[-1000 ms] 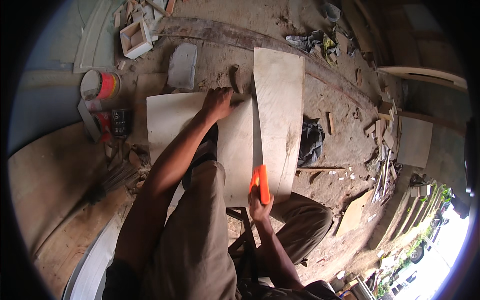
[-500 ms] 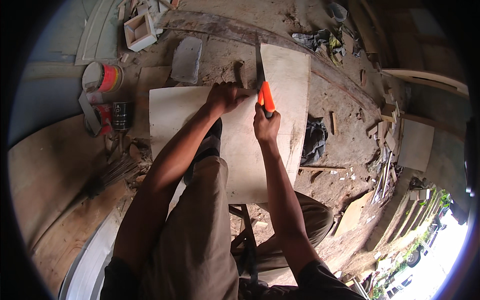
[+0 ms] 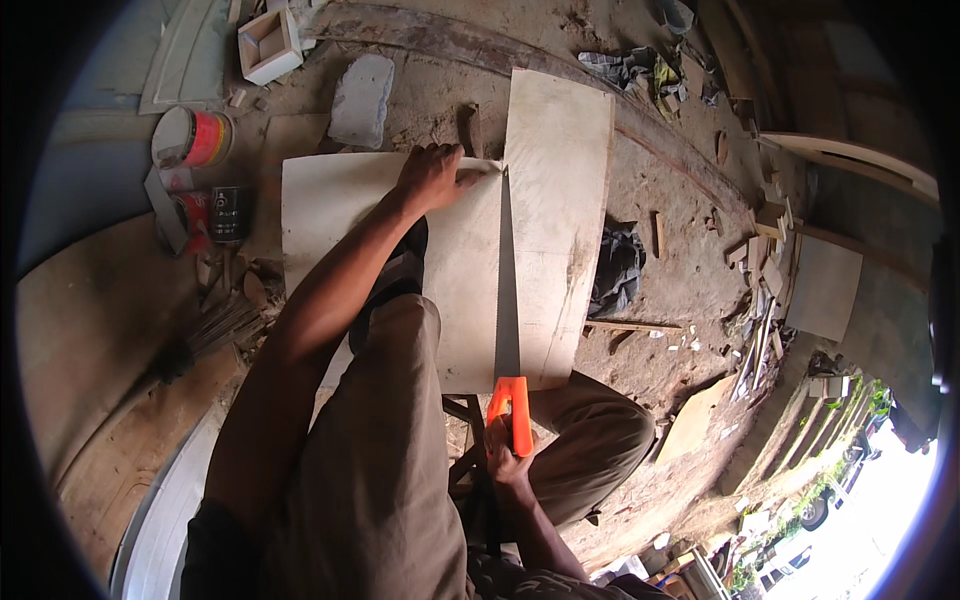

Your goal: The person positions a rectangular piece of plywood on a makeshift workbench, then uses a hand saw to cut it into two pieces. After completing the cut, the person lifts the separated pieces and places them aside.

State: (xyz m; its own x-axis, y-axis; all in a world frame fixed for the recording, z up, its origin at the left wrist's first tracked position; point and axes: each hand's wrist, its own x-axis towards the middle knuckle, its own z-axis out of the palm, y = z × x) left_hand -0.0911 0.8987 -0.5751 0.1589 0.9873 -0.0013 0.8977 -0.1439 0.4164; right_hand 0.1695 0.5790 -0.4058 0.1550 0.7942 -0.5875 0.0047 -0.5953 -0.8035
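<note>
A pale sheet of plywood point(image 3: 460, 290) lies across a support under my knees, with a cut running in from its far side. My right hand point(image 3: 510, 460) is closed round the orange handle of a handsaw point(image 3: 509, 290), close to my body. The saw's long dark blade stretches away over the sheet, its tip at the cut's inner end. To the right of the cut, a strip of the sheet reaches farther out. My left hand point(image 3: 430, 178) grips the far edge just left of the cut, fingers curled over it. My left foot, partly hidden by my arm, rests on the sheet.
Paint cans point(image 3: 205, 138) and a bundle of thin sticks point(image 3: 225, 325) are at the left. A small wooden box point(image 3: 270, 46) and a whitish slab point(image 3: 361, 100) lie beyond the sheet. Black crumpled plastic point(image 3: 618, 268) and wood scraps point(image 3: 765, 265) lie on the right.
My right hand has drawn the handsaw back toward my body, from the far edge to the near edge of the plywood. My left hand keeps its grip on the far edge.
</note>
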